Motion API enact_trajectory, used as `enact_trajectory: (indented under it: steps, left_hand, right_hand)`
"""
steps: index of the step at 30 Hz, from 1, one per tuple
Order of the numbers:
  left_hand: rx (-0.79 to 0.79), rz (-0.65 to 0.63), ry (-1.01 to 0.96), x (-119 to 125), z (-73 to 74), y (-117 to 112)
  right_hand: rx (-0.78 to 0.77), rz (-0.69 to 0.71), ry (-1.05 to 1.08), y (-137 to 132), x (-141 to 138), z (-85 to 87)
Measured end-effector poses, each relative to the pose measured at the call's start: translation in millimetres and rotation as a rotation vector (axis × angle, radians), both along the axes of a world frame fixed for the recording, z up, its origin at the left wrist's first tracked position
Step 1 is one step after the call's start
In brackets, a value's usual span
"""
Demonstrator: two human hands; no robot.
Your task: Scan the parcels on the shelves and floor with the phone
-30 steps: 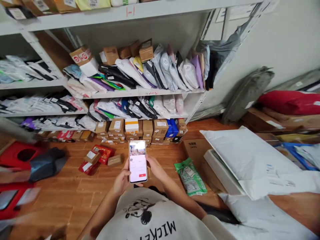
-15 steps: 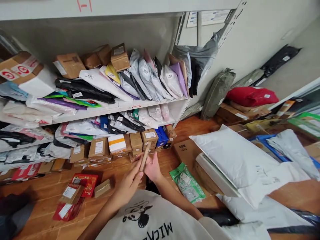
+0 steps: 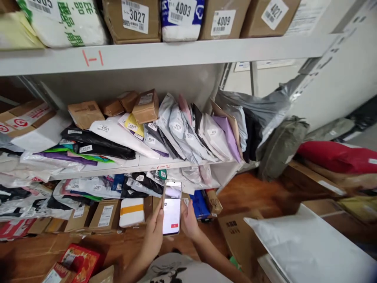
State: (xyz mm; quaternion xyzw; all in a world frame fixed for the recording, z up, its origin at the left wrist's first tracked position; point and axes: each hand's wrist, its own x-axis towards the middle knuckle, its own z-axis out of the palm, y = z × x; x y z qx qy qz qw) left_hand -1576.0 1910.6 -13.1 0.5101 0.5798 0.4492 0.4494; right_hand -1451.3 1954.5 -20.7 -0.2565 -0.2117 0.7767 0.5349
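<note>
One phone (image 3: 172, 214) edge-held by left grip (image 3: 154, 227), right grip (image 3: 190, 223) unclenched beside, shelf edge (image 3: 165, 166) beyond

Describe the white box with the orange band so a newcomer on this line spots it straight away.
Start at the shelving unit marked 1-1 in red, then drop to the bottom row of boxes. The white box sits left of the phone and left hand. Its orange band sets it apart from the neighbouring brown cartons.
</note>
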Motion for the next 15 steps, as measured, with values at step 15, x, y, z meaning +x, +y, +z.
enact_trajectory:
  steps: [15]
  left_hand:
    - [0.668, 0.268, 0.634, -166.3, 83.9, 188.5]
  right_hand:
    - [-0.281, -0.213, -0.030, 62.8, 1.7, -28.7]
